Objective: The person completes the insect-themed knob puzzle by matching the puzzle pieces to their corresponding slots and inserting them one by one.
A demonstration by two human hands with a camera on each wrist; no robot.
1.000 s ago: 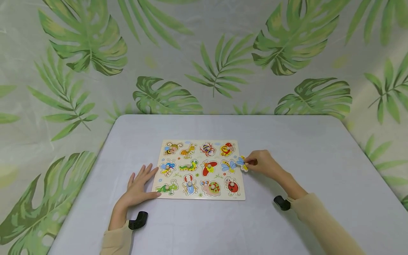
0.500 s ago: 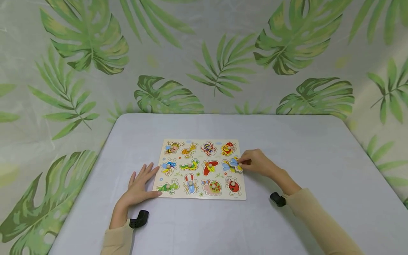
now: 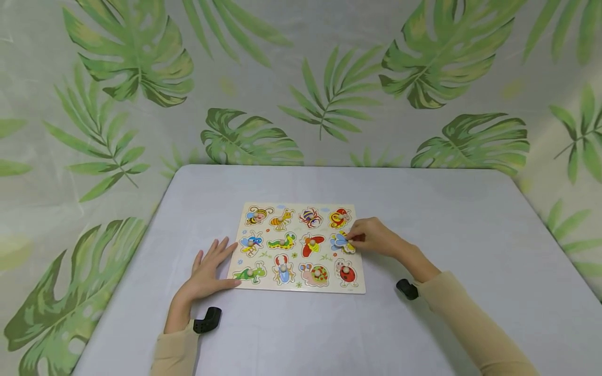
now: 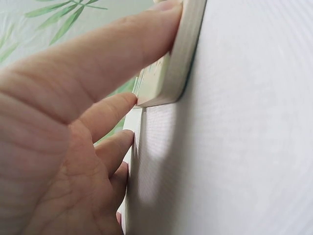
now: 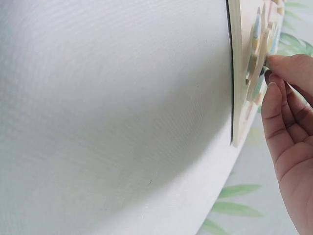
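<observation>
A pale wooden knob puzzle board point(image 3: 358, 284) with colourful insect pieces lies flat on the table. My right hand point(image 3: 376, 237) pinches a blue-winged, yellow-striped bee puzzle piece point(image 3: 339, 242) at the board's right side, in the middle row. In the right wrist view the bee piece stands slightly off the board's surface, over its matching printed spot. Fingertips hide the part of it that they grip. My left hand point(image 3: 204, 279) rests with spread fingers at the board's left edge. The left thumb point(image 4: 146, 36) touches the board's near left corner in the left wrist view.
Several knobbed pieces sit in the board around the bee, among them a ladybird point(image 3: 347, 273) just below and a red-and-yellow butterfly point(image 3: 339, 218) above. A white cloth point(image 3: 301, 334) covers the table. Behind hangs a leaf-patterned curtain point(image 3: 329, 151).
My right hand has brought the bee piece leftward from beyond the board's right edge to over its printed spot. The left hand stays at the board's edge. The head view has shifted slightly.
</observation>
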